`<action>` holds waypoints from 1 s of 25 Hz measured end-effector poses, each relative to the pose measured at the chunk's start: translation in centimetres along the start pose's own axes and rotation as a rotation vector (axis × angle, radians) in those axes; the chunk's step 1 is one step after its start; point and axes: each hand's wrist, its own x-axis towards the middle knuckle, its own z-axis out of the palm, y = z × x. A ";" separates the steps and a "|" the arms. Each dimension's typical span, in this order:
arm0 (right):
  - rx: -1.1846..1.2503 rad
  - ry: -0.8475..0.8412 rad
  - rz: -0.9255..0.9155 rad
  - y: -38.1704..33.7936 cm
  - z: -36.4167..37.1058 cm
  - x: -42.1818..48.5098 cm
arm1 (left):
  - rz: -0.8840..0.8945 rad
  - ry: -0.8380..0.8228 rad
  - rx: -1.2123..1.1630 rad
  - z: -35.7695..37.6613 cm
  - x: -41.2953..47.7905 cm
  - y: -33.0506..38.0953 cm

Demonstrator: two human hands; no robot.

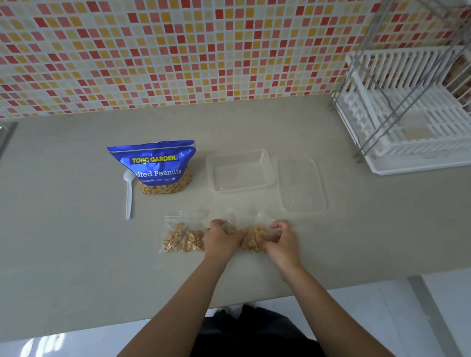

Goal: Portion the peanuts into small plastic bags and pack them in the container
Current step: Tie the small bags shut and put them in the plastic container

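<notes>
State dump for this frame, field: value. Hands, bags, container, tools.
held bag: peanuts inside, gripped at both ends
left hand: grips its left end
right hand: pinches its right end
second bag: filled, flat on counter, left of left hand
container: empty, open
lid: flat, right of container
peanut pouch: upright, behind the bags
spoon: lying left of peanut pouch

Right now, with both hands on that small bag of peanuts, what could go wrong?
1. The left hand and right hand both squeeze the small bag. I cannot tell if it is sealed, so it might spill onto the counter.
2. The left hand sits right beside the other filled bag and may drag it along.
3. The clear lid lies beside the container and could be mistaken for it.
</notes>
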 end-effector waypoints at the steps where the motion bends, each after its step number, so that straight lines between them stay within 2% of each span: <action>1: 0.018 0.003 0.015 0.0 0.0 -0.2 | 0.030 -0.021 0.052 0.0 -0.2 0.0; 4: 0.123 -0.038 0.082 0.2 0.0 -0.4 | 0.163 -0.014 0.082 0.1 -1.0 -0.4; 7: 0.162 -0.134 0.101 0.3 -0.5 -0.7 | 0.188 -0.061 -0.064 0.1 -1.4 -0.6; 11: 0.215 -0.197 0.035 -0.2 -1.0 -0.7 | 0.172 -0.161 -0.332 -0.7 -1.9 0.3; 16: 0.500 -0.290 0.009 -3.4 -1.4 1.2 | 0.324 -0.169 -0.419 -2.7 -1.8 4.9; 19: 0.573 -0.285 -0.058 -6.6 -1.7 3.1 | 0.354 -0.153 -0.480 -3.7 -1.2 7.5; 21: 0.534 -0.241 -0.098 -8.7 -1.7 4.8 | 0.367 -0.031 -0.403 -4.4 0.2 8.9; 23: 0.440 -0.175 -0.117 -10.1 -1.2 6.7 | 0.361 0.137 -0.186 -5.0 2.3 9.6; 25: 0.287 -0.113 -0.142 -10.9 -0.4 8.1 | 0.329 0.208 -0.034 -4.8 4.1 9.9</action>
